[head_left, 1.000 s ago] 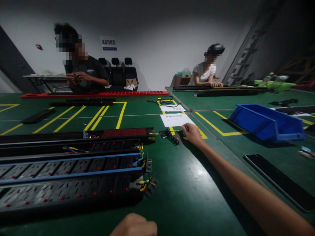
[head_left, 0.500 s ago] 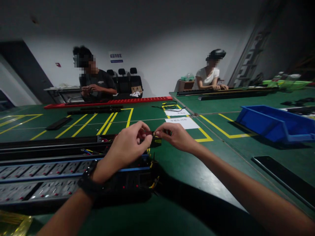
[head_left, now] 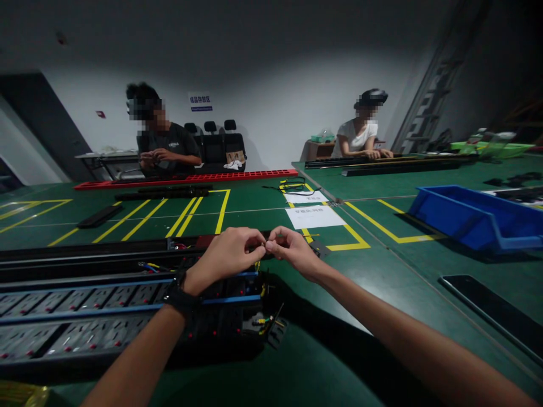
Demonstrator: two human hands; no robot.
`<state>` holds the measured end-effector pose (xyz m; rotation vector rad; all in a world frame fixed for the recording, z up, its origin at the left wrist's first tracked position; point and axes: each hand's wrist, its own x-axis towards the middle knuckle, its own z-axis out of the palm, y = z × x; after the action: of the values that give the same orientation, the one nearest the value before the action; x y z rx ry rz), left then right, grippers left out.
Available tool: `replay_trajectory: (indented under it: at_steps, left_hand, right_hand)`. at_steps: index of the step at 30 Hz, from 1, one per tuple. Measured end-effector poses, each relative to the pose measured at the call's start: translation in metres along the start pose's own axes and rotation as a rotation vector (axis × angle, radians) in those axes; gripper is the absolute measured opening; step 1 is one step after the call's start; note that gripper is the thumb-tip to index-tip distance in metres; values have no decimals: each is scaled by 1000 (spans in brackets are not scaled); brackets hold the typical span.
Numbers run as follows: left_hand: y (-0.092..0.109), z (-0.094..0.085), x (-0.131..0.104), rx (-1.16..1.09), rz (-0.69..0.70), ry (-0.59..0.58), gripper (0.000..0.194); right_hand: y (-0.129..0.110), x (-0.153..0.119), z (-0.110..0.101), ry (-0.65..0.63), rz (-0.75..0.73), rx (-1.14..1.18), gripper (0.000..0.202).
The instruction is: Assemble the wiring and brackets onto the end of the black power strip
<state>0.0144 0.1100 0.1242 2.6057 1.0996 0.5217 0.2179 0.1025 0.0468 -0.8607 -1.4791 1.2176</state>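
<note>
My left hand (head_left: 231, 251) and my right hand (head_left: 292, 251) meet at the fingertips over the right end of the black strips. Thumb and forefinger of each are pinched together; whatever lies between them is too small to name. Below my left hand lie long black socket strips (head_left: 89, 299) with blue edges and red dots. Coloured wires (head_left: 263, 323) and a small dark end plate (head_left: 278, 333) stick out at the nearest strip's right end. Another dark plate (head_left: 319, 249) shows just behind my right hand.
White paper sheets (head_left: 316, 217) lie beyond my hands. To the right are a blue bin (head_left: 475, 217) and a phone (head_left: 492, 308). A red rail (head_left: 186, 179) crosses the far side. Two people (head_left: 167, 144) work across the table. Yellow film (head_left: 23, 394) is at the lower left.
Both hands have come nearer to me and closer together, so their fingertips now meet. The end plate by the nearest strip's wires shows more clearly.
</note>
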Motion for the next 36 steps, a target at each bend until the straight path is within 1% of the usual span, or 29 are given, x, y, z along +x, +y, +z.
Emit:
replay_trajectory:
  at_steps: [2,4,8,12,16,24,28,32,36]
  left_hand:
    - [-8,3,2,-56,-23,-10,29]
    - [-14,6,4,-45,-74,-1,29]
    - [-19,11,6,83,-222,-27,28]
    - [-19,17,5,189,-296,-64,30]
    - [-22,22,4,223,-301,-83,28]
    - [-38,32,6,191,-263,-77,29]
    - [-35,30,5,213,-264,-92,27]
    - [-28,29,3,269,-303,-123,26]
    - [-27,30,3,285,-313,-126,26]
  right_hand:
    - [8,1,-1,13,2,-23,48]
    - [20,2,-2,37,-6,-64,46]
    - [46,-1,-6,46,-47,-227,38]
    - [59,-9,-4,33,-91,-423,28]
    - [60,-14,0,8,-105,-525,26]
    - [58,-14,1,0,-113,-561,31]
    - [57,-15,2,8,-103,-566,34]
    - [57,-15,1,1,-116,-563,36]
    - [56,-16,1,-7,-125,-555,38]
